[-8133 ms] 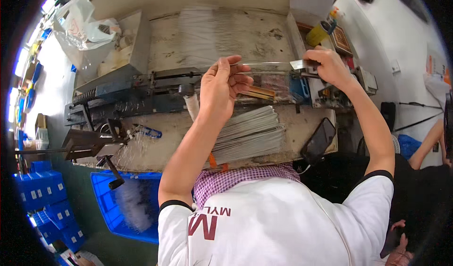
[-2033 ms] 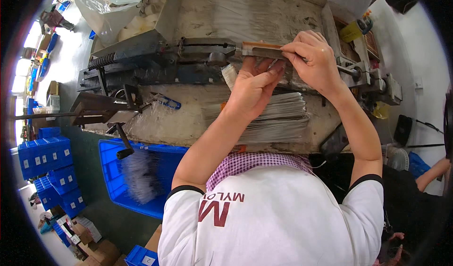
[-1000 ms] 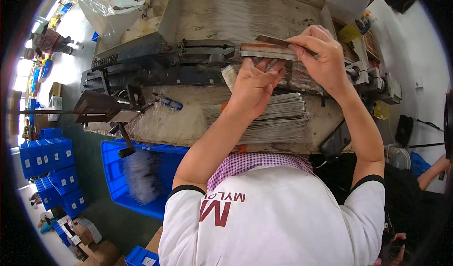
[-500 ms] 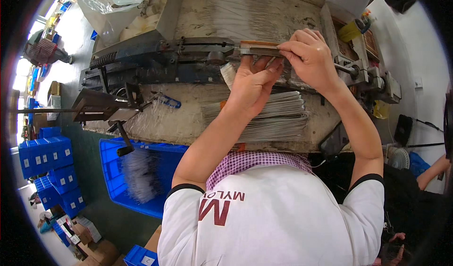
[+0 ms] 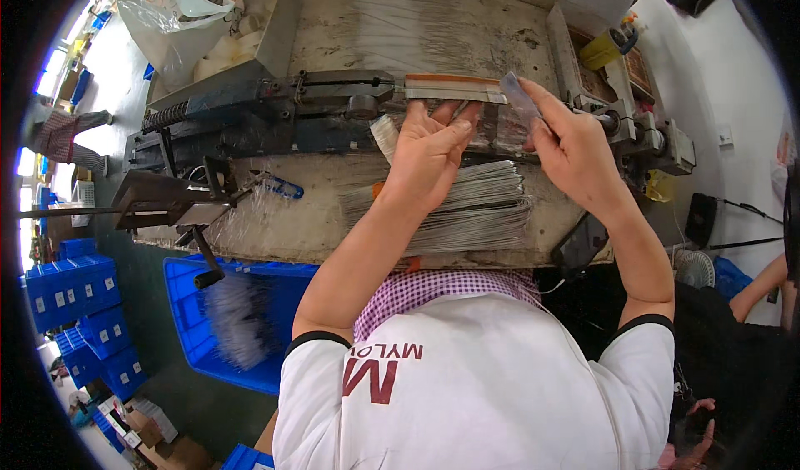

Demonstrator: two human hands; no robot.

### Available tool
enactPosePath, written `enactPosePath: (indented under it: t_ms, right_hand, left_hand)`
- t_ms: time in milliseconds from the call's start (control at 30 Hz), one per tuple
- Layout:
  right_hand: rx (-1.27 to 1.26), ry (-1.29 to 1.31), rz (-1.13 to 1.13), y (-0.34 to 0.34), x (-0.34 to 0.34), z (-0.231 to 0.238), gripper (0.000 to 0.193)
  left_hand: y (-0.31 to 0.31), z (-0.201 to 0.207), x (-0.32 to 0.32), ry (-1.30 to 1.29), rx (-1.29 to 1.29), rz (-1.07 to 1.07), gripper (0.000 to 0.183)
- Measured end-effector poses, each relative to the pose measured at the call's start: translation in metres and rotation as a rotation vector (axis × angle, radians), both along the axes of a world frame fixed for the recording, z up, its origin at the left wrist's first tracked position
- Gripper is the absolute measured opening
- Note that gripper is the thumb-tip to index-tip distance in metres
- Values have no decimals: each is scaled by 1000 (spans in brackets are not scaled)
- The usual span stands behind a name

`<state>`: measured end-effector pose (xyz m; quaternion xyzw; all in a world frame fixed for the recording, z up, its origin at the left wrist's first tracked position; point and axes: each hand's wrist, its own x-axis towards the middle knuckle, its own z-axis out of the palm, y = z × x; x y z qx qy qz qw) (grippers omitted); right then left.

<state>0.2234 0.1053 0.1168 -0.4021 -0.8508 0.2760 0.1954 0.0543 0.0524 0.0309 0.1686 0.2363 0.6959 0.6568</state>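
A long flat strip (image 5: 454, 88) with an orange upper edge lies across the bench, its left end meeting the dark metal clamp (image 5: 346, 84). My left hand (image 5: 427, 157) is just below, fingers bent with their tips at the strip's lower edge. Its thumb comes near the fingers; what they pinch, if anything, is hidden. To the right, my right hand (image 5: 575, 147) grips a translucent plastic piece (image 5: 518, 97) between thumb and fingers, at the strip's right end. A white spool-like roll (image 5: 385, 138) stands beside my left hand. Beneath both hands rests a bundle of thin grey wires (image 5: 479, 207).
A crank handle (image 5: 208, 278) juts over the bench's front left, above a blue crate (image 5: 187, 320) with a pale bristly bundle. Blue cutters (image 5: 282, 188) lie nearby. A phone (image 5: 581, 243) is at the front right. A yellow cup (image 5: 604, 49) stands at the back right.
My right hand has come off the strip's right end, moved lower and to the right, and now shows the plastic piece. The left hand stays under the strip. The whole view has shifted slightly.
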Motion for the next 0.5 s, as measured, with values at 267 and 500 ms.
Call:
enactPosePath:
  t_ms: [267, 500]
  right_hand:
    - [276, -156, 96, 4, -10, -12, 44]
    - [387, -278, 130, -4, -16, -10, 46]
  left_hand:
    - [0, 4, -1, -11, -3, -15, 59]
    - [-5, 5, -3, -30, -28, -23, 54]
